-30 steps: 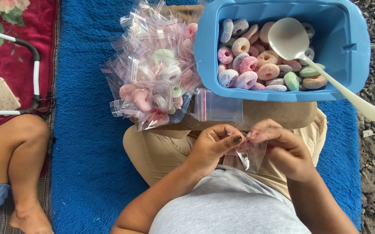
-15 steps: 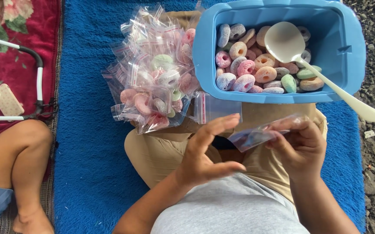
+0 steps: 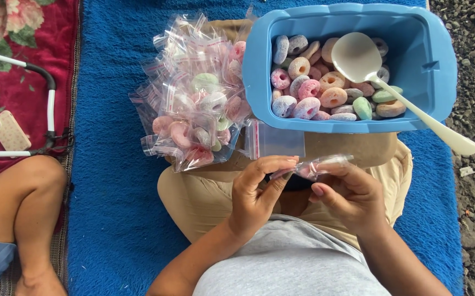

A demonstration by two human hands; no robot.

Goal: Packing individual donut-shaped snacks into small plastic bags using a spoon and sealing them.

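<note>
While both hands sit close together over the lap, they pinch one small clear plastic zip bag (image 3: 318, 166) w/ something pink inside. That little bag lies sideways, its long way going from the left hand (image 3: 256, 194) across to the right hand (image 3: 352, 194). Left hand's fingertips (image 3: 287, 163) are closed on the bag's near-left end. Right hand's fingers are closed on the other end, thumb underneath, so the bag is stretched between them. Neither hand is nearer; both touch it.

Just past the fingertips, further from the body, lies an empty clear zip bag w/ a red strip (image 3: 273, 140). Past that, ahead & a bit right of the hands, is a blue plastic tub (image 3: 429, 60) full of sugar-coated ring candies (image 3: 333, 97) in pink, orange & green, w/ a white plastic spoon (image 3: 396, 93) lying in it. Ahead-left of the left hand is a pile of filled clear bags (image 3: 193, 104) on a blue fuzzy blanket (image 3: 111, 181). Far left, another person's bare leg (image 3: 26, 203).
</note>
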